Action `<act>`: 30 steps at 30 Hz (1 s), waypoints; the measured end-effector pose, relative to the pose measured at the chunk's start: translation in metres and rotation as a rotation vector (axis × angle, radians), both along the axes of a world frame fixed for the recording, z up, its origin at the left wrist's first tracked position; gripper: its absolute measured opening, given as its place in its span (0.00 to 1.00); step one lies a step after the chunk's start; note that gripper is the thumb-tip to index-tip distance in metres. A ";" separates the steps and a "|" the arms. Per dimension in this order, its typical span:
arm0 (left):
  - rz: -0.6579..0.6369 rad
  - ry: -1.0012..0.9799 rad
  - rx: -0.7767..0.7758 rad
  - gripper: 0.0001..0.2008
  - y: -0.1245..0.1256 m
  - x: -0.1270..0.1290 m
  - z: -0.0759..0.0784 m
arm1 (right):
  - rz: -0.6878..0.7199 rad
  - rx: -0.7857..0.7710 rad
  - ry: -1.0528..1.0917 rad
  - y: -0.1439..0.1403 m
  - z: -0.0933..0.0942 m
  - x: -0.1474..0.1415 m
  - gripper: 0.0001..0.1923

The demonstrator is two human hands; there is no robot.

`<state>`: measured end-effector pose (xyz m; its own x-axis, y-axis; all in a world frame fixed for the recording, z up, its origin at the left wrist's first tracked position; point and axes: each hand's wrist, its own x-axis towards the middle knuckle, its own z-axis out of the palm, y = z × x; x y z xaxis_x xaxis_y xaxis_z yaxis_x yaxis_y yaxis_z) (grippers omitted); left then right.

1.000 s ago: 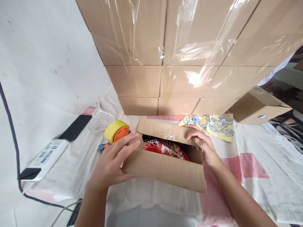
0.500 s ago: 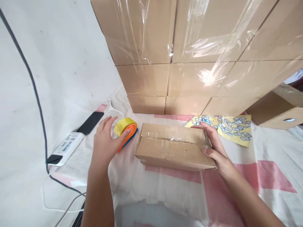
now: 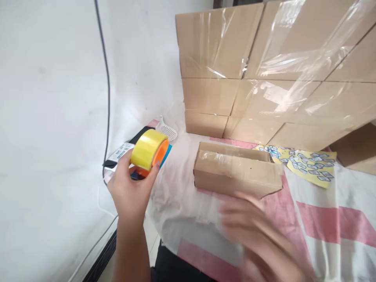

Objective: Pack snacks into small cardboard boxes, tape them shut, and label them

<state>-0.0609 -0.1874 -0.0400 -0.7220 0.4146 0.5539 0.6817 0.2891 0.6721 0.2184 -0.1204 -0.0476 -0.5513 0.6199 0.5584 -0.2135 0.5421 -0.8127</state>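
Observation:
My left hand (image 3: 131, 192) grips a tape dispenser (image 3: 149, 152) with a yellow roll and orange hub, lifted off the cloth at the left. A small cardboard box (image 3: 235, 174) lies on the pink and white cloth with its flaps folded down and old clear tape across the top. My right hand (image 3: 252, 231) is blurred in motion in front of the box, near its front edge, fingers spread and holding nothing.
A wall of stacked cardboard boxes (image 3: 264, 74) wrapped in clear film stands behind. A yellow sticker sheet (image 3: 308, 166) lies right of the small box. A white perforated scoop (image 3: 167, 131), a power strip (image 3: 122, 152) and a black cable (image 3: 107, 98) sit by the white wall.
The box flaps were folded shut over the red packets. My left hand reached the tape dispenser and lifted it. My right hand left the box's right end and swept in front of it.

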 end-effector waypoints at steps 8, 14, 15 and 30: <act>-0.434 0.299 -0.091 0.25 -0.067 0.038 -0.006 | 0.238 -0.868 0.278 -0.026 -0.004 -0.163 0.23; -0.464 -0.103 -0.067 0.22 -0.092 0.037 -0.026 | 0.349 -0.907 0.300 -0.031 0.004 -0.153 0.24; -0.465 -0.179 -0.048 0.18 -0.095 0.036 -0.030 | 0.351 -0.886 0.279 -0.034 0.006 -0.153 0.24; -0.439 -0.518 0.037 0.14 -0.081 0.041 -0.057 | 0.060 -0.968 0.193 -0.031 -0.027 -0.186 0.40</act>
